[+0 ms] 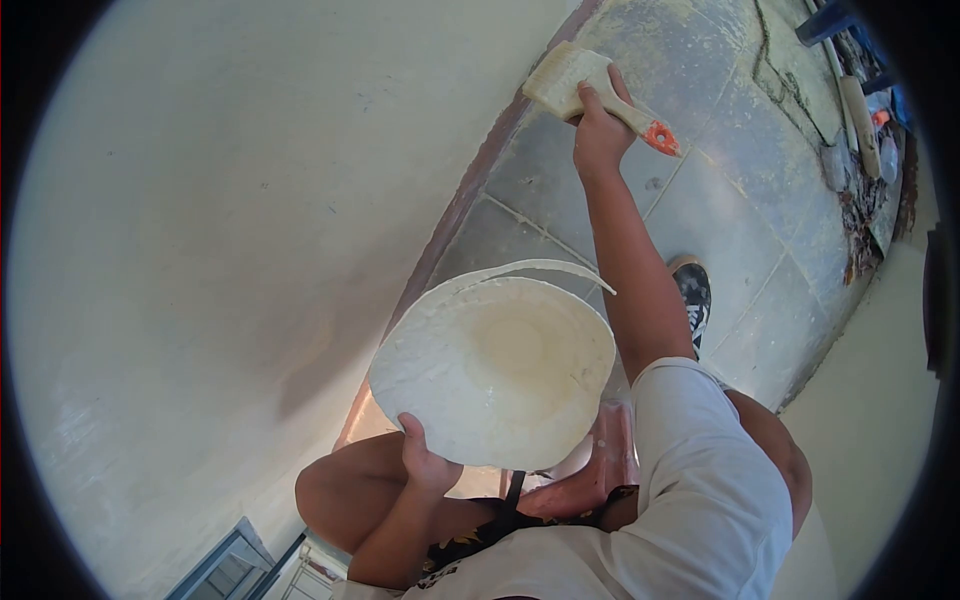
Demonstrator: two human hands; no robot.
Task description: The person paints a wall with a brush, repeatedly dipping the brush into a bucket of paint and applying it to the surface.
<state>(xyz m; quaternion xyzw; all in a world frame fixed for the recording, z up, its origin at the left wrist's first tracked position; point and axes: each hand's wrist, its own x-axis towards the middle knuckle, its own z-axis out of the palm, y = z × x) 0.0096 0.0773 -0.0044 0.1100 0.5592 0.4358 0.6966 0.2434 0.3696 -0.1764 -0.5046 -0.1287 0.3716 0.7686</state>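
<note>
A wide paintbrush with pale, paint-coated bristles and a red-tipped handle is gripped in my right hand. My right arm reaches forward, and the bristles are at the foot of the wall. Closer to my body, my left hand is closed on the near rim of a white plastic bucket, thumb over the inside. The bucket is tilted so that its interior faces me, and pale paint coats its inside. A thin strip of plastic curls off its far rim.
A pale wall fills the left, with a reddish-brown strip along its base. Grey, paint-spattered floor tiles run to the right. Assorted clutter lies at the far right. A reddish plastic seat is beneath me.
</note>
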